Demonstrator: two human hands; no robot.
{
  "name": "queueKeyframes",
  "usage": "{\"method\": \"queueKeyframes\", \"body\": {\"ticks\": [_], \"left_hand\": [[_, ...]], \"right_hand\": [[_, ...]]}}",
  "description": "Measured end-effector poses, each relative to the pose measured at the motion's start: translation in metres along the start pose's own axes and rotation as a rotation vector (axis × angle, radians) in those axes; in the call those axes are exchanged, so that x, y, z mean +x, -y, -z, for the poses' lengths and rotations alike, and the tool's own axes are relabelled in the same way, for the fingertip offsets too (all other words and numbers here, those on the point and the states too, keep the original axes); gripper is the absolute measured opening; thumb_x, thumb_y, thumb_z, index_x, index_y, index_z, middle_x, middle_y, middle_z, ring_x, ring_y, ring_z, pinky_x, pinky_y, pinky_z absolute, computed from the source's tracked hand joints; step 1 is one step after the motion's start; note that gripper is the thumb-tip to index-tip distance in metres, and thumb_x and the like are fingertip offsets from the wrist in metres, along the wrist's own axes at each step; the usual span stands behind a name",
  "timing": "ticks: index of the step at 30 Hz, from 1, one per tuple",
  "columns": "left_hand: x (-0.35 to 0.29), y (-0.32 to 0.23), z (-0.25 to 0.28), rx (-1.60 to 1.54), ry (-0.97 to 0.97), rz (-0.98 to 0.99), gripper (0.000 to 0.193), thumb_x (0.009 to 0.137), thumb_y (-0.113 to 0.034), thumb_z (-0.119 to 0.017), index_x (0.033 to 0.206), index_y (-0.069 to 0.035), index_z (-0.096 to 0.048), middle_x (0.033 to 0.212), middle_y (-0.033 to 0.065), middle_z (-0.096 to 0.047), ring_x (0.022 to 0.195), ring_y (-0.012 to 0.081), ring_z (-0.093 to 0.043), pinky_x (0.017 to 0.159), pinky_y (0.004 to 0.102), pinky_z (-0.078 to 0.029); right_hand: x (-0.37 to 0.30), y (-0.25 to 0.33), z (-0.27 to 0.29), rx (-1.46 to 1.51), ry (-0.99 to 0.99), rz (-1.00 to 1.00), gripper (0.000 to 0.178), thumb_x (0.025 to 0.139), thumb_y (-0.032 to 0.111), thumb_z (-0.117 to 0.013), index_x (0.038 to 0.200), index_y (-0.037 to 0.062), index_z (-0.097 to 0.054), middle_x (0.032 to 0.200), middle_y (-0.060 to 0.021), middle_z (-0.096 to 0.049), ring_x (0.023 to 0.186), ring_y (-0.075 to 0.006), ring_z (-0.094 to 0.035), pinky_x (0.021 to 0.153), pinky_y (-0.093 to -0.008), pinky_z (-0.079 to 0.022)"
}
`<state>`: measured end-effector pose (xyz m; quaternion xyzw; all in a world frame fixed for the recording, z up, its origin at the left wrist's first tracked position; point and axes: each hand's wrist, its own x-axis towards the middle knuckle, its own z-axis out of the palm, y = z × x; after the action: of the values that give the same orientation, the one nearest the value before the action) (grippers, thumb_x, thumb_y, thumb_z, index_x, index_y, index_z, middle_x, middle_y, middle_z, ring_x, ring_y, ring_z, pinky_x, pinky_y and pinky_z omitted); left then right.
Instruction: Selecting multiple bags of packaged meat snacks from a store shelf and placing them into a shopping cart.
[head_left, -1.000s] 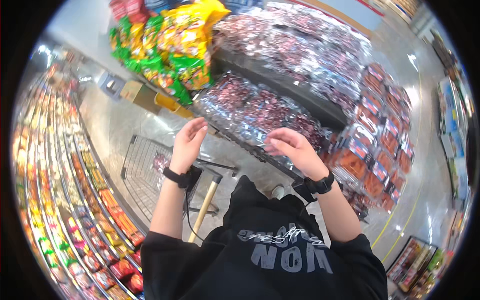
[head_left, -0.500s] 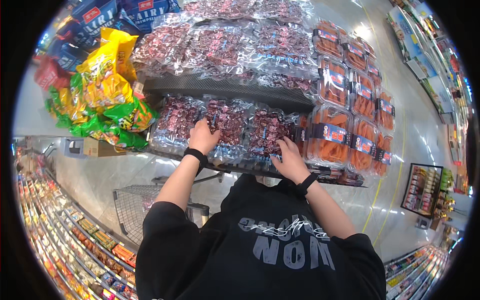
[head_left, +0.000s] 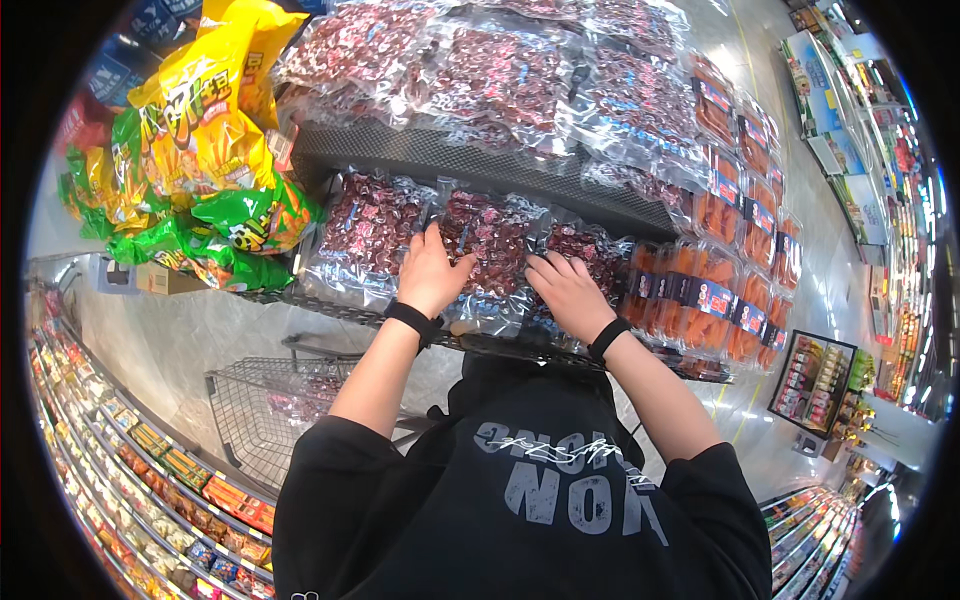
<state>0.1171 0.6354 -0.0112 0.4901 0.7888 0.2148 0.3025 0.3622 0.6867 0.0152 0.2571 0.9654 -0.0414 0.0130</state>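
Note:
Clear plastic packs of small dark-red pieces lie side by side in the lower row of a black display stand. My left hand [head_left: 433, 272] rests over the left edge of the middle pack [head_left: 490, 240], thumb spread from the fingers. On that pack's right side lies my right hand [head_left: 572, 296], its fingers stretched over the seam where the right pack [head_left: 590, 250] begins. Both hands are open, palms down, and neither pack is lifted. The left pack [head_left: 365, 220] lies beside my left hand, untouched.
More such packs [head_left: 500, 85] are heaped on the upper tier behind a black mesh ledge [head_left: 450, 160]. Clear boxes of orange-brown food [head_left: 715, 290] stand at the right, yellow and green snack bags [head_left: 215, 110] at the left. Below left is a wire shopping cart [head_left: 260, 410].
My right hand has moved left across the right pack to the middle pack's edge, closer to my left hand. My left hand stays at the middle pack. The whole view has shifted.

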Motion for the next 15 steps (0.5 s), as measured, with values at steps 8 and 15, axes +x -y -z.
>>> {"method": "queueKeyframes", "body": {"ticks": [8,15], "left_hand": [[-0.002,-0.002,0.009,-0.142,0.008,0.12,0.082,0.078,-0.036,-0.074,0.14,0.003,-0.036,0.127,0.0333,-0.051,0.118,0.0459,-0.052,0.101,0.0496,-0.041],[0.01,0.008,0.015,-0.285,0.037,0.068,0.066,0.073,-0.026,-0.08,0.118,0.011,-0.049,0.109,0.0325,-0.06,0.107,0.0433,-0.059,0.09,0.0453,-0.048]], "right_hand": [[-0.001,-0.016,0.008,-0.012,0.116,0.174,0.039,0.079,0.009,-0.06,0.117,0.0173,-0.061,0.129,-0.0018,-0.052,0.115,-0.0255,-0.049,0.092,-0.0376,-0.041],[-0.003,-0.017,-0.003,0.012,0.153,0.192,0.04,0.077,0.01,-0.063,0.117,0.0181,-0.06,0.131,-0.0025,-0.051,0.114,-0.0257,-0.048,0.093,-0.0391,-0.042]]}}
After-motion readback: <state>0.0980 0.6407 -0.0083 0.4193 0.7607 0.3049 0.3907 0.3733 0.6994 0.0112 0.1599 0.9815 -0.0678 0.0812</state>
